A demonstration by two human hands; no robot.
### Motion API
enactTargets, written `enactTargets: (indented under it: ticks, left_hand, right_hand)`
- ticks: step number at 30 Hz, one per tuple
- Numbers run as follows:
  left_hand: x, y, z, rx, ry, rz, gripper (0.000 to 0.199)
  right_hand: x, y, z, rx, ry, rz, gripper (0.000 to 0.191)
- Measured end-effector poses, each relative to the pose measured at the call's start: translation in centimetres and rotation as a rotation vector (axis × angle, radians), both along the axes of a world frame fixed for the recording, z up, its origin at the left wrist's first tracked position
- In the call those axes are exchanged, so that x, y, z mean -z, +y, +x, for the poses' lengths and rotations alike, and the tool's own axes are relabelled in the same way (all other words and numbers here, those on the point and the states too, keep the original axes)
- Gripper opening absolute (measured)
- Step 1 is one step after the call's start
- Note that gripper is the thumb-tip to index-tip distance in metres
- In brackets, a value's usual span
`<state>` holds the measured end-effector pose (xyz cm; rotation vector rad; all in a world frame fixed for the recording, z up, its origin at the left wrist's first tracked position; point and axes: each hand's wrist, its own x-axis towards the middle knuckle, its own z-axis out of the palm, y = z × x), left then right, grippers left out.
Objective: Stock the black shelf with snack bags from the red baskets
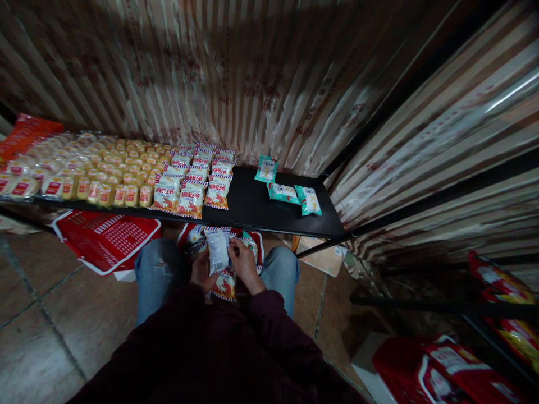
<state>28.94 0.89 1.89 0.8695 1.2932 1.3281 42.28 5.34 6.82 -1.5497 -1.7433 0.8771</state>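
Between my knees, my left hand [202, 272] and my right hand [245, 264] hold a snack bag [218, 250] with its printed back turned up. My left fingers close on its lower left side, and my right fingers pinch its right edge. Below it sits a red basket [261, 251] with more bags, one of them an orange-and-white bag [224, 285] under my hands. On the black shelf [248, 205] ahead, similar orange-and-white bags [191, 197] stand in rows. Right of them lie three green-and-white bags [309, 200], loosely placed.
Small yellow wrapped cakes [126, 168] fill the shelf's left part, with an orange bag [25, 137] at the far end. A tilted red basket [112, 235] is on the floor to the left. Black metal rails [404, 202] and red packages [455, 365] are at right.
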Motion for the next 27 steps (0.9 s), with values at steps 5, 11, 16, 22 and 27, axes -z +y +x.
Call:
enactTargets:
  ticks: [5, 11, 16, 22, 27]
  left_hand:
    - [-1.4, 0.1, 0.6, -0.030, -0.088, 0.016, 0.058]
    - [-2.0, 0.1, -0.1, -0.084, -0.051, -0.026, 0.052]
    - [-2.8, 0.8, 0.3, -0.033, -0.137, -0.080, 0.044]
    - [-2.8, 1.5, 2.4, -0.153, -0.323, -0.175, 0.049]
    - [-2.1, 1.7, 2.3, -0.234, -0.177, -0.175, 0.049]
  right_hand:
    - [0.3, -0.7, -0.3, 0.046, 0.125, -0.050, 0.032]
    - [-1.1, -1.0, -0.5, -0.074, 0.265, -0.152, 0.040]
    - [-2.0, -1.1, -0.7, -0.121, 0.277, -0.165, 0.048]
    - [-1.1, -0.9, -0.8, -0.046, 0.217, -0.092, 0.042]
    - [-0.4, -0.9, -1.0, 0.032, 0.344, -0.178, 0.051]
